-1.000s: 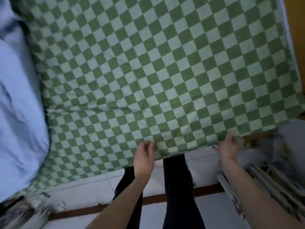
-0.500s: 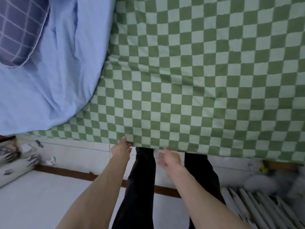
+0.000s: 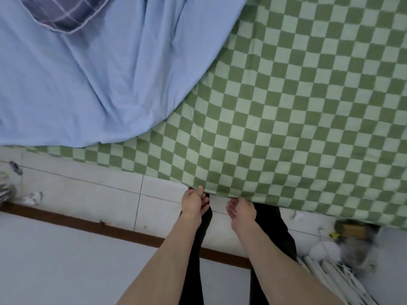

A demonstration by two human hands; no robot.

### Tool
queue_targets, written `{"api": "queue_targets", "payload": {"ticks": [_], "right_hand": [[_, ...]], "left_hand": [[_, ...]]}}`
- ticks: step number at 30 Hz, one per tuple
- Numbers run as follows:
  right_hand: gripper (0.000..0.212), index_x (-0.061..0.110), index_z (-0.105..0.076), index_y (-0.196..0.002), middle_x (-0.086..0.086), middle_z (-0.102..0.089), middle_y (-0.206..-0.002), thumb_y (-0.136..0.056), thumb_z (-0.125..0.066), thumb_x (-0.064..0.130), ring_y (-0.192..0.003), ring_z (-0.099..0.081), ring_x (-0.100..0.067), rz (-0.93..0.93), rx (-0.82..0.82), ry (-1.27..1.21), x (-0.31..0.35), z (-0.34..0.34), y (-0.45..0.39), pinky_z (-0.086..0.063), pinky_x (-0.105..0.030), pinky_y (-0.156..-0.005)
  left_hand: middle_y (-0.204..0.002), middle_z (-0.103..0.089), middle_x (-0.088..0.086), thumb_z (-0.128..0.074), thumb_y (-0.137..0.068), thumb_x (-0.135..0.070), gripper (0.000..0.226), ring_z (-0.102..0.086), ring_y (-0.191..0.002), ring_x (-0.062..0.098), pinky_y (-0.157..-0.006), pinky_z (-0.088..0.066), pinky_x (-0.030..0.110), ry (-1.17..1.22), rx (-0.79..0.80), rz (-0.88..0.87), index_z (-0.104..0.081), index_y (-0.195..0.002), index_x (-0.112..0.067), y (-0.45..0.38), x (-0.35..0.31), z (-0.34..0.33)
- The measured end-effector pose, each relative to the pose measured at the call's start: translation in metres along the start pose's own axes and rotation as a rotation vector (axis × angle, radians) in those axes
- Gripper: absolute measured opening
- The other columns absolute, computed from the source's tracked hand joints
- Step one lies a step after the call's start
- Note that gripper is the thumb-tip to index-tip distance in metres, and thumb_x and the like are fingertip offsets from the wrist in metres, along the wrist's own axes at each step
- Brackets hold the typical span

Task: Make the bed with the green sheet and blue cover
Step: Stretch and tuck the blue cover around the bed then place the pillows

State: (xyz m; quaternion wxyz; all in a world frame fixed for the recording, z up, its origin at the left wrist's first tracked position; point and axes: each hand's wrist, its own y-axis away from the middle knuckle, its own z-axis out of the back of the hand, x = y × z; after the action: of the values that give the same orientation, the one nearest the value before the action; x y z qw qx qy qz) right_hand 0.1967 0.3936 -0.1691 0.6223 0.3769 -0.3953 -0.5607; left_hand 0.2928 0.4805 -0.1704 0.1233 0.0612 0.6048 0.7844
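The green sheet is spread over the bed, its near edge hanging toward the floor. That hem is pinched by the left hand, while the right hand is held just beside it with fingers loosely curled, gripping nothing. The blue cover is bunched at the far left. Straightening the sheet's edge seems in hand; next, the hem must be pulled taut and smoothed.

the green sheet runs off the top and right edges. a plaid pillow is cut off at the top. fingertips of both hands vanish under the sheet's hem. clutter at right is blurred.
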Motion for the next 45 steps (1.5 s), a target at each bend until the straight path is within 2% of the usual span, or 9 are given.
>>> {"api": "queue_targets", "payload": {"ticks": [3,6,12,15,20,31,36,41,45], "right_hand": [[0.029,0.005,-0.053,-0.129,-0.011,-0.063,-0.088,-0.103,-0.048,0.015,-0.073,-0.062,-0.022,0.039,0.004,-0.003,-0.007,-0.005,-0.001,-0.053,-0.032,-0.067],[0.035,0.008,-0.051,-0.132,-0.012,-0.067,-0.099,-0.106,-0.046,0.03,-0.085,-0.067,-0.023,-0.002,0.07,-0.024,-0.02,-0.014,0.003,-0.056,-0.035,-0.077],[0.037,0.003,-0.049,-0.137,-0.017,-0.066,-0.118,-0.107,-0.046,0.024,-0.097,-0.068,-0.024,0.002,0.224,-0.012,-0.046,-0.057,0.017,-0.055,-0.038,-0.089],[0.036,0.004,-0.049,-0.136,-0.014,-0.068,-0.11,-0.106,-0.048,0.023,-0.095,-0.068,-0.022,0.036,0.167,0.002,-0.05,-0.066,0.015,-0.055,-0.037,-0.096],[0.028,0.008,-0.053,-0.125,-0.012,-0.068,-0.097,-0.105,-0.049,0.027,-0.082,-0.068,-0.021,0.064,0.099,0.019,-0.058,-0.068,0.015,-0.059,-0.036,-0.084],[0.036,0.011,-0.047,-0.141,-0.014,-0.068,-0.106,-0.107,-0.036,0.016,-0.095,-0.069,-0.023,0.002,0.096,-0.053,-0.061,-0.057,0.01,-0.058,-0.036,-0.085],[0.036,0.013,-0.056,-0.137,-0.007,-0.067,-0.12,-0.104,-0.043,0.004,-0.106,-0.065,-0.021,-0.029,0.26,-0.145,-0.044,-0.058,-0.002,-0.055,-0.034,-0.088],[0.022,0.025,-0.061,-0.11,-0.004,-0.07,-0.11,-0.103,-0.05,0.008,-0.102,-0.067,-0.019,-0.01,0.298,-0.21,-0.055,-0.055,-0.012,-0.055,-0.034,-0.085],[0.016,0.022,-0.06,-0.108,-0.007,-0.07,-0.106,-0.103,-0.05,0.011,-0.098,-0.07,-0.021,0.026,0.28,-0.115,-0.057,-0.049,-0.017,-0.058,-0.035,-0.084]], "left_hand": [[-0.107,-0.067,0.005,-0.068,-0.092,-0.047,0.037,-0.069,-0.099,0.021,-0.084,-0.059,0.039,-0.074,0.031,-0.053,-0.06,-0.108,-0.014,-0.007,-0.03,0.033],[-0.103,-0.069,0.006,-0.069,-0.09,-0.049,0.046,-0.07,-0.093,0.021,-0.088,-0.059,0.04,0.042,-0.1,-0.164,-0.056,-0.115,-0.012,-0.018,-0.064,0.074],[-0.082,-0.063,0.004,-0.055,-0.103,-0.024,0.015,-0.063,-0.068,0.013,-0.084,-0.056,0.037,0.051,-0.214,-0.305,-0.054,-0.094,-0.013,-0.053,-0.11,0.117],[-0.078,-0.058,0.002,-0.05,-0.104,-0.021,0.012,-0.06,-0.063,0.011,-0.077,-0.056,0.033,-0.01,-0.205,-0.325,-0.052,-0.099,-0.01,-0.061,-0.109,0.119],[-0.075,-0.057,0.001,-0.05,-0.103,-0.02,0.013,-0.056,-0.064,0.013,-0.073,-0.053,0.031,0.134,-0.258,-0.207,-0.056,-0.093,-0.016,-0.063,-0.089,0.133],[-0.118,-0.07,-0.001,-0.044,-0.105,-0.042,0.046,-0.07,-0.104,0.017,-0.089,-0.058,0.035,0.403,-0.139,-0.124,-0.047,-0.144,-0.019,-0.076,-0.12,0.168],[-0.076,-0.073,-0.008,-0.056,-0.095,-0.009,0.024,-0.061,-0.074,0.008,-0.075,-0.056,0.023,0.551,-0.05,-0.128,-0.071,-0.109,-0.021,-0.087,-0.139,0.168],[-0.092,-0.077,-0.001,-0.059,-0.092,-0.008,0.017,-0.069,-0.082,0.01,-0.08,-0.06,0.026,0.536,-0.052,-0.149,-0.072,-0.102,-0.012,-0.091,-0.142,0.165],[-0.082,-0.068,0.0,-0.051,-0.091,-0.005,0.02,-0.063,-0.073,0.01,-0.072,-0.06,0.024,0.372,-0.198,-0.186,-0.069,-0.086,-0.014,-0.097,-0.141,0.166]]}}
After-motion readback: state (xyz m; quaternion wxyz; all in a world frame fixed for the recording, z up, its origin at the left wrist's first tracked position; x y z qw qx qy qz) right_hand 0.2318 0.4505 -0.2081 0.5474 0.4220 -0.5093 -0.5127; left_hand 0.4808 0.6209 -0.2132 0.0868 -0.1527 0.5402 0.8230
